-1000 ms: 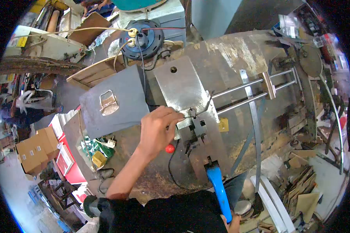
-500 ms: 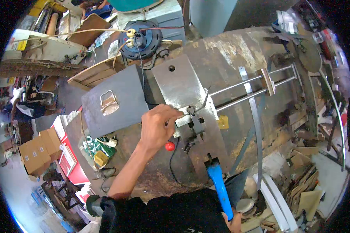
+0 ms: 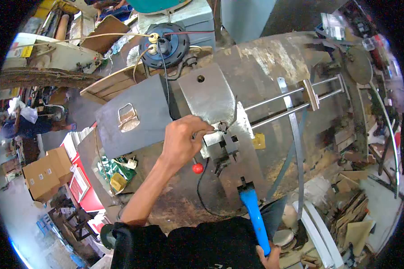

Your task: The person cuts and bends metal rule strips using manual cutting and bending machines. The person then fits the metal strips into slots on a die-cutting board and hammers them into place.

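My left hand (image 3: 183,138) is closed in a pinch at the steel block of a bench machine (image 3: 208,92), its fingertips on a thin dark rod or wire whose looped end (image 3: 222,127) lies over the block. Just below the wrist sits a red ball knob (image 3: 198,168). Near the bottom edge, my right hand (image 3: 269,257) is wrapped round the lower end of a blue lever handle (image 3: 256,219), which joins the machine's lower plate. Two parallel steel rods (image 3: 278,102) run from the block to the right.
A grey metal box (image 3: 134,117) stands left of the machine, with a cable reel (image 3: 164,45) behind it. A flat metal strip (image 3: 294,143) crosses under the rods. Cardboard boxes (image 3: 45,172) are at the left, scrap pieces (image 3: 350,224) at the lower right. Another person (image 3: 22,125) is far left.
Both hands keep nearly the same places, and the blue lever looks almost unmoved. The view has shifted slightly. The dark wire above the block now points more steeply upward.
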Demonstrator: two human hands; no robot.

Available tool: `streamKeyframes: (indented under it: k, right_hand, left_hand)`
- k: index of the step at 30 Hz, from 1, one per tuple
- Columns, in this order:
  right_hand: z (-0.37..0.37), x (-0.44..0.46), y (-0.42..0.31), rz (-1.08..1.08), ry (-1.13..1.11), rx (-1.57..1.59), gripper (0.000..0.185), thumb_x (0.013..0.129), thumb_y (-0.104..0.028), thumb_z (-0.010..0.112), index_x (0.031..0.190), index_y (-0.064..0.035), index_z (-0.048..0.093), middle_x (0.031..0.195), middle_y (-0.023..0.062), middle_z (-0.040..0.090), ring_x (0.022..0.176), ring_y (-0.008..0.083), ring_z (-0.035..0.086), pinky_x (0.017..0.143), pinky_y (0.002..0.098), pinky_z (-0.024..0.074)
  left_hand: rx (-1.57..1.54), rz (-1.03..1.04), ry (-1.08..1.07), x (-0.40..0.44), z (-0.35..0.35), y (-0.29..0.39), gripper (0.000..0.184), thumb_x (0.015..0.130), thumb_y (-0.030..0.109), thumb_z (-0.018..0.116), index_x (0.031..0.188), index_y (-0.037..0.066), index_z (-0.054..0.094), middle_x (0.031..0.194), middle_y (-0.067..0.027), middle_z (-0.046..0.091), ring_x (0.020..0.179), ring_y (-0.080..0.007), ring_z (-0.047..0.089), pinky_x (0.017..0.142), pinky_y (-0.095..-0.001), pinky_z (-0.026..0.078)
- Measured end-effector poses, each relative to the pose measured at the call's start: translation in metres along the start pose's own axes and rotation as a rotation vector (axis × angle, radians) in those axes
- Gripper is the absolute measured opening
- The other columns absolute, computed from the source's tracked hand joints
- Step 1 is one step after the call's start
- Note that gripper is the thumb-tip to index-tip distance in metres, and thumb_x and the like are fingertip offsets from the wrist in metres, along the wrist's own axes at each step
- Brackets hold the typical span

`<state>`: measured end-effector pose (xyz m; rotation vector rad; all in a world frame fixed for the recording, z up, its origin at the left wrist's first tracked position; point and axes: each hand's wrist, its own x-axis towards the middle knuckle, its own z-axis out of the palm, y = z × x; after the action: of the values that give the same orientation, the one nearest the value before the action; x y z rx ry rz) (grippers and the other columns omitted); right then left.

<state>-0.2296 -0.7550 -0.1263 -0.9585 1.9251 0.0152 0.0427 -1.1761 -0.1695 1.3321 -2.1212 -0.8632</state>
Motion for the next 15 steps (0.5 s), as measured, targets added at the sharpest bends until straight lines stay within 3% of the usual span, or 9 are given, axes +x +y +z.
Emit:
streamKeyframes:
  k: [2, 3, 5, 9, 15]
  right_hand:
    - [0.018, -0.009, 0.018, -0.198, 0.349, -0.037, 0.04, 0.081, -0.036, 0.076, 0.095, 0.0, 0.067, 0.074, 0.0197, 0.064, 0.068, 0.0388, 0.059, 0.069, 0.0483, 0.0451]
    - [0.012, -0.004, 0.007, -0.192, 0.351, -0.032, 0.04, 0.081, -0.036, 0.076, 0.095, 0.0, 0.067, 0.074, 0.0197, 0.064, 0.068, 0.0388, 0.059, 0.069, 0.0483, 0.0451]
    - [-0.015, 0.017, -0.022, 0.133, -0.087, 0.116, 0.044, 0.082, -0.04, 0.075, 0.093, 0.0008, 0.067, 0.073, 0.0202, 0.063, 0.069, 0.0385, 0.06, 0.069, 0.049, 0.0464]
    - [-0.011, 0.012, -0.019, 0.012, -0.014, 0.073, 0.045, 0.084, -0.044, 0.072, 0.091, 0.0009, 0.068, 0.074, 0.0215, 0.065, 0.069, 0.0379, 0.063, 0.067, 0.0492, 0.0484]
    - [-0.043, 0.004, -0.068, 0.172, -0.048, 0.16, 0.049, 0.083, -0.049, 0.071, 0.091, 0.0001, 0.069, 0.076, 0.0232, 0.066, 0.071, 0.0409, 0.063, 0.068, 0.0487, 0.0499]
  left_hand:
    - [0.001, -0.007, -0.007, 0.003, -0.002, 0.003, 0.019, 0.073, -0.006, 0.065, 0.084, 0.006, 0.075, 0.085, -0.0104, 0.072, 0.08, -0.028, 0.069, 0.073, -0.0361, 0.054]
    - [0.027, -0.008, -0.023, 0.006, -0.004, 0.004, 0.018, 0.073, -0.006, 0.066, 0.084, 0.006, 0.075, 0.085, -0.0103, 0.072, 0.08, -0.0279, 0.069, 0.073, -0.0359, 0.054]
    - [0.05, -0.015, -0.029, 0.007, -0.005, 0.003, 0.017, 0.073, -0.005, 0.067, 0.084, 0.006, 0.075, 0.086, -0.0102, 0.073, 0.08, -0.0277, 0.069, 0.072, -0.0356, 0.054]
    - [0.022, 0.027, -0.03, 0.006, -0.002, -0.002, 0.017, 0.073, -0.004, 0.069, 0.085, 0.006, 0.075, 0.081, -0.0096, 0.071, 0.076, -0.0275, 0.067, 0.069, -0.0357, 0.053]
    - [0.069, 0.139, 0.044, 0.001, -0.017, 0.02, 0.021, 0.069, -0.004, 0.068, 0.085, 0.006, 0.074, 0.079, -0.0094, 0.069, 0.075, -0.0272, 0.065, 0.065, -0.0362, 0.051]
